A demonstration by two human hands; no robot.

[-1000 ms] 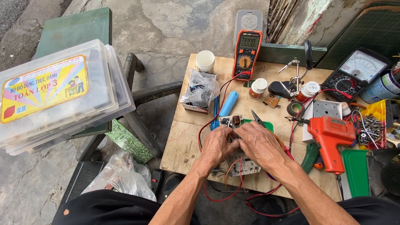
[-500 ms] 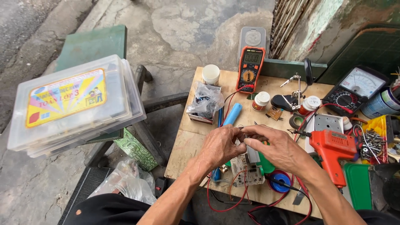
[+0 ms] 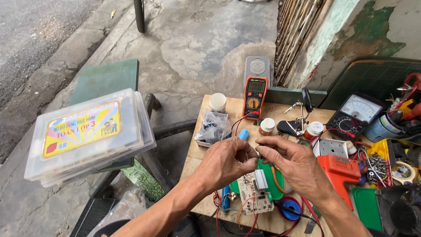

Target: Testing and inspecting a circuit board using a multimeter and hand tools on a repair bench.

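My left hand (image 3: 227,163) and my right hand (image 3: 293,166) are raised together above a small wooden table (image 3: 198,159). Their fingertips meet and pinch a small part (image 3: 253,152) that is too tiny to identify. Right under the hands lies a white circuit board (image 3: 256,198) with red wires, partly over a green piece (image 3: 271,182). A blue cylinder (image 3: 225,194) shows below my left wrist. Red leads run from the board's area back to an orange multimeter (image 3: 254,96) standing at the table's far edge.
An orange tool (image 3: 343,172), an analog meter (image 3: 357,115), a yellow tray of screws (image 3: 378,161), small white jars (image 3: 218,102) and a bag of parts (image 3: 212,127) crowd the table. Stacked clear plastic boxes (image 3: 87,137) sit on a green stool (image 3: 105,81) at left.
Both hands have lifted off the board and come together higher up, pinching the small part. The camera has tilted up, so more pavement shows.
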